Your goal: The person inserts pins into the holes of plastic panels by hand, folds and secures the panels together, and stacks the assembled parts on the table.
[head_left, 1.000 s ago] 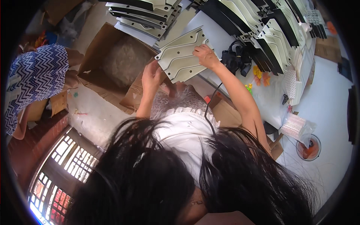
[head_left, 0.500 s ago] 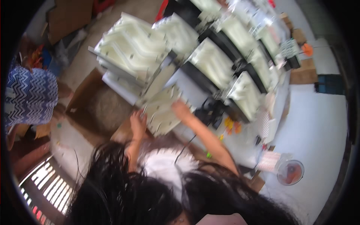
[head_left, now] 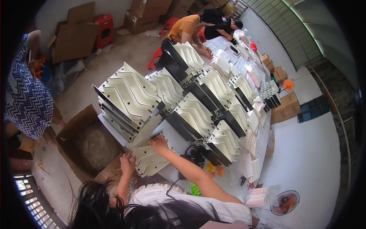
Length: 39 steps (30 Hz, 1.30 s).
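A cream plastic panel (head_left: 148, 159) with wavy raised ridges and small dark holes lies in front of me at the near end of the table. My left hand (head_left: 127, 165) grips its left edge, fingertips at the corner. On its far right edge, my right hand (head_left: 159, 145) has its fingers bent over the rim; the thumb is hard to see. Just beyond the panel rises a tall stack of like cream and dark panels (head_left: 129, 95). Right of it stand more stacks (head_left: 192, 112), their dark sides towards me.
An open cardboard box (head_left: 70, 141) stands on the floor at my left, near a person in a zigzag-patterned garment (head_left: 32, 103). Black corded equipment (head_left: 194, 155), yellow-orange pieces (head_left: 215, 169) and a green piece (head_left: 195, 189) are at my right. Two people sit farther along the table. A fan (head_left: 285, 202) is at lower right.
My view has tilted up, so the table and stacks sit lower and two people at the far end show. Both hands stay at the same panel.
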Motion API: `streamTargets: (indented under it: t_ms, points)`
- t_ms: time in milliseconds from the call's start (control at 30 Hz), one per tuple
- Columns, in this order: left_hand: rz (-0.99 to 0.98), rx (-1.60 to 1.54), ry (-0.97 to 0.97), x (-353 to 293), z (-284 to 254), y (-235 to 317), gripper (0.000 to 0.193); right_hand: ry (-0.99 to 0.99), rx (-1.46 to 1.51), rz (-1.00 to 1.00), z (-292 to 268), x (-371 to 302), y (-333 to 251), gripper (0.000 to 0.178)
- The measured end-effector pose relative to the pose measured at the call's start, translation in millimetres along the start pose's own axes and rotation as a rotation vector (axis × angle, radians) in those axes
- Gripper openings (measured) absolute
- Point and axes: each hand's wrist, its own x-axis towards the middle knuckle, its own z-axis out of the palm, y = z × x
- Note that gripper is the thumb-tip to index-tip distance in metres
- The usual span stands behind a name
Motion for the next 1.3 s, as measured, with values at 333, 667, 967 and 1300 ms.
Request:
streamTargets:
  t_ms: [333, 667, 967, 1300]
  points:
    - [-0.013, 0.065, 0.027, 6, -9, -1, 0.038, -0.196, -0.206, 0.139, -20, 22, -26, 0.048]
    - [-0.054, 0.073, 0.015, 3, 5, -1, 0.037, -0.229, -0.095, 0.196, -14, 5, -16, 0.05]
    - [-0.065, 0.012, -0.052, 18, 11, -3, 0.036, 0.012, -0.005, 0.177, 5, 0, -11, 0.039]
    - [-0.036, -0.015, -0.065, 8, 6, -11, 0.046, 0.328, 0.219, 0.124, -51, 10, 58, 0.02]
